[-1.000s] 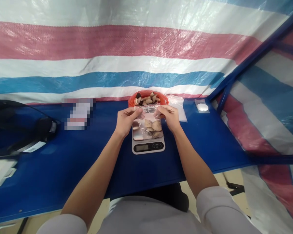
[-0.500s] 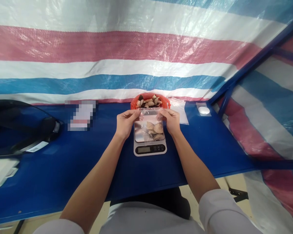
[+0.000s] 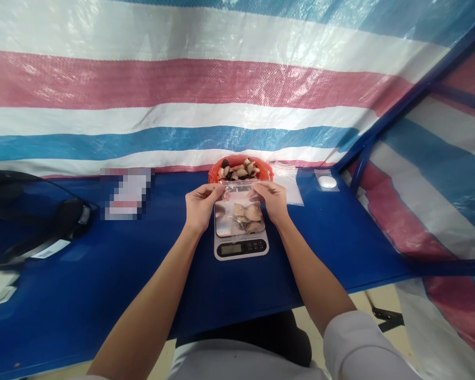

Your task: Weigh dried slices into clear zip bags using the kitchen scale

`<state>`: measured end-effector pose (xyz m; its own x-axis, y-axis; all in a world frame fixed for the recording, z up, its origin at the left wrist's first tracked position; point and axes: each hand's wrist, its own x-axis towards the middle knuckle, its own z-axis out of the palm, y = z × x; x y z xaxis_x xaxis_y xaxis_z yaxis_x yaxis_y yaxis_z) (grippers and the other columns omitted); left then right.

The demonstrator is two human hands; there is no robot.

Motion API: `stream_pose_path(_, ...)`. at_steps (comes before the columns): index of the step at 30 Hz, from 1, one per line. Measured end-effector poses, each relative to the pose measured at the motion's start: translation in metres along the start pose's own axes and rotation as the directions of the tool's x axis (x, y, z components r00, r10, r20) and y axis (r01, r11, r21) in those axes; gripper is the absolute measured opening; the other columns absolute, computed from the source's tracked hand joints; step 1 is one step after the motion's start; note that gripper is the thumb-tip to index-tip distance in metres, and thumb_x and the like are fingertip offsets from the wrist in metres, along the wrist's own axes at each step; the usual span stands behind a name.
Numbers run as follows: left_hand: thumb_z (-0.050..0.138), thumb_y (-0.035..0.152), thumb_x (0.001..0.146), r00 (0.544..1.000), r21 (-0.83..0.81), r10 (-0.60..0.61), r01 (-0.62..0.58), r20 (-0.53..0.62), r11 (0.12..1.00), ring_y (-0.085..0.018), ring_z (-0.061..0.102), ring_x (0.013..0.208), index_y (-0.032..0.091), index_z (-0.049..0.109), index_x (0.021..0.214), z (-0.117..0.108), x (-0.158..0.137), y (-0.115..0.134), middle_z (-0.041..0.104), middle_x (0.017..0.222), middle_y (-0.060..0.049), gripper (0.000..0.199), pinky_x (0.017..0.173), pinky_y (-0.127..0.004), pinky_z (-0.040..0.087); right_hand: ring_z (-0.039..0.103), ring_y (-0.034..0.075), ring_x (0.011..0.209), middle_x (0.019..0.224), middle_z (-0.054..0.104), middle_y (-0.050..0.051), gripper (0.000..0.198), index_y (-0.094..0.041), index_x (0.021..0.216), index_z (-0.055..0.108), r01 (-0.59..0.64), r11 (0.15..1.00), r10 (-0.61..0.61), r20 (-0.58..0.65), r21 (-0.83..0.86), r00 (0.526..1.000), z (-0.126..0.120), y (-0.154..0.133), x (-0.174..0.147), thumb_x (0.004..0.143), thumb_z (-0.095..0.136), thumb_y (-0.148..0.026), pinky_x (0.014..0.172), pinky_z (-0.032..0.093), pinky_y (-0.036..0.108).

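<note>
A clear zip bag (image 3: 237,193) hangs over the kitchen scale, pinched at its top corners by both hands. My left hand (image 3: 201,205) has thumb and fingers closed on the left corner; my right hand (image 3: 272,199) grips the right one. Several pale brown, flat dried pieces (image 3: 247,214) lie in the bag's lower right part. Beneath is the scale (image 3: 241,248), with a shiny metal plate and a black panel with a display; I cannot read any digits. Just behind the bag stands a red basket (image 3: 269,172) filled with similar dark-and-pale pieces (image 3: 239,170).
Right of the basket lie flat clear bags (image 3: 288,184). Farther right, a white rounded object (image 3: 327,182) rests on clear plastic. A blurred-out packet (image 3: 129,193) and a black object with a label (image 3: 69,216) are at left. Striped sheeting (image 3: 182,84) hangs behind the blue table (image 3: 142,285).
Both hands keep their pinch on the zip bag's top corners, with little movement between them. The whole view has shifted slightly, so everything appears a bit lower and farther left.
</note>
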<state>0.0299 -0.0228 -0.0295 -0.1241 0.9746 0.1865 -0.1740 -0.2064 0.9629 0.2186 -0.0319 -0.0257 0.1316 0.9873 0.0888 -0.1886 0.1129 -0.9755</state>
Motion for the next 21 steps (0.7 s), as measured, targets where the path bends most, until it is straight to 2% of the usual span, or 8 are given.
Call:
stream_pose_path(4,0.085,0.048,0.069,0.999,0.055,-0.016,0.014,0.035,0.998,-0.016,0.065,0.063,0.017,0.077,0.073,0.0015,-0.0021,0.0003,0.073,0.069,-0.003,0.033,0.063,-0.027,0.052,0.067,0.015,0.058,0.065,0.071,0.0,0.036,-0.021,0.074,0.073,0.03,1.0,-0.03,-0.007,-0.007,1.0,-0.0018,0.0033,0.0003,0.067,0.08,-0.056,0.061,0.06,0.03)
stream_pose_path(9,0.086,0.046,0.068,0.999,0.057,0.0,-0.002,0.041,0.998,-0.015,0.065,0.061,0.017,0.076,0.073,0.0025,-0.0031,-0.0002,0.073,0.066,-0.002,0.031,0.06,-0.026,0.051,0.067,0.014,0.058,0.067,0.073,0.0,0.037,-0.021,0.075,0.074,0.028,1.0,-0.027,0.051,-0.007,0.998,-0.0016,0.0031,-0.0008,0.068,0.082,-0.056,0.058,0.06,0.028)
stream_pose_path(16,0.086,0.039,0.069,0.997,0.022,0.029,-0.031,0.072,0.999,-0.015,0.067,0.064,0.018,0.076,0.071,0.0035,-0.0049,0.0027,0.075,0.069,-0.003,0.023,0.067,-0.026,0.054,0.068,0.015,0.057,0.066,0.073,-0.001,0.039,-0.021,0.075,0.074,0.018,1.0,-0.019,0.065,0.007,0.998,0.0009,0.0021,-0.0018,0.064,0.084,-0.058,0.058,0.061,0.03)
stream_pose_path(21,0.085,0.043,0.069,0.999,0.053,0.009,-0.012,0.052,0.999,-0.016,0.069,0.065,0.017,0.077,0.074,0.0035,-0.004,0.0015,0.076,0.072,-0.004,0.028,0.067,-0.027,0.055,0.068,0.015,0.056,0.065,0.072,0.0,0.041,-0.02,0.074,0.073,-0.006,1.0,0.006,0.036,-0.01,0.999,0.0012,0.0004,-0.0026,0.062,0.085,-0.058,0.055,0.06,0.029)
